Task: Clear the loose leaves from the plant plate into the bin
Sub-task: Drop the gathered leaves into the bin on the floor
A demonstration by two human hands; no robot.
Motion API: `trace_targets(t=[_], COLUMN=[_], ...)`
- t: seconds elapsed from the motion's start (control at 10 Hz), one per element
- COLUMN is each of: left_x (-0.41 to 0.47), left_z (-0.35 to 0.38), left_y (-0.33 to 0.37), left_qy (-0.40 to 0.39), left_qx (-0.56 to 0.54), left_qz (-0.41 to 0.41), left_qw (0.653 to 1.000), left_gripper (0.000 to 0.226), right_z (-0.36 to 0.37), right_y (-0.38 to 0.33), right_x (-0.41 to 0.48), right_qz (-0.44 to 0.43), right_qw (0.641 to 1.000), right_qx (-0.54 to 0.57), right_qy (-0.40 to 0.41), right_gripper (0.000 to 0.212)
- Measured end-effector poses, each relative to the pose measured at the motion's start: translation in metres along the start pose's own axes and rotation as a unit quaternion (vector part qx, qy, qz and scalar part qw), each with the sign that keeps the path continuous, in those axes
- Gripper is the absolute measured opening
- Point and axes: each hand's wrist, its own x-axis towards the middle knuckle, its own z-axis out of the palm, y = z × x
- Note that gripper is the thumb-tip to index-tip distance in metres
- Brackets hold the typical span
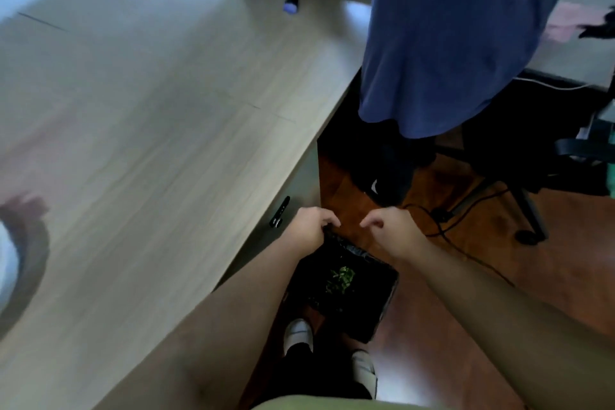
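L hand (pixel 312 225) pinching bin (pixel 382 306) liner rim | R hand (pixel 387 223) curled shut, looks empty, beside L over bin | leaves (pixel 341 278) straight below both hands | plate (pixel 20 263) far left of L, on table (pixel 149 110)

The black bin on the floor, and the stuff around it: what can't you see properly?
- Black bin, head view: the near-left part is hidden by the left forearm.
- Green leaves: too small to count.
- Left hand: fingers curl at the bin's rim; its grip is unclear.
- Round dark plate: blurred, cut by the left edge.
- Person in a blue shirt: cut off by the top edge.
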Motion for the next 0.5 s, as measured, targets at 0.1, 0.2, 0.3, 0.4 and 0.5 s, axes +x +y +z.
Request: trace_targets(t=[0.1,0.2,0.3,0.4,0.5], left_x=[-0.015,-0.026,-0.028,-0.028,-0.033], left_z=[0.000,0.004,0.004,0.004,0.001], left_y=[0.006,0.010,0.012,0.012,0.012], left_qy=[0.100,0.116,0.127,0.135,0.144], left_qx=[-0.059,-0.088,-0.080,-0.095,-0.080], left_qz=[0.029,0.057,0.052,0.031,0.027], left_qw=[0.993,0.988,0.987,0.986,0.986], left_gripper=[0.034,0.034,0.042,0.039,0.032], right_z=[-0.006,-0.007,-0.006,-0.008,-0.011], right_y=[-0.004,0.003,0.012,0.020,0.014], right_x=[-0.006,-0.012,-0.018,-0.020,-0.021], right_qz=[-0.015,-0.015,-0.019,-0.016,-0.008], right_qw=[1.000,0.999,0.999,0.999,0.998], right_qx=[0.017,0.027,0.023,0.037,0.062], right_qy=[0.001,0.018,0.021,0.014,-0.005], right_gripper=[0.027,0.028,0.027,0.026,0.025])
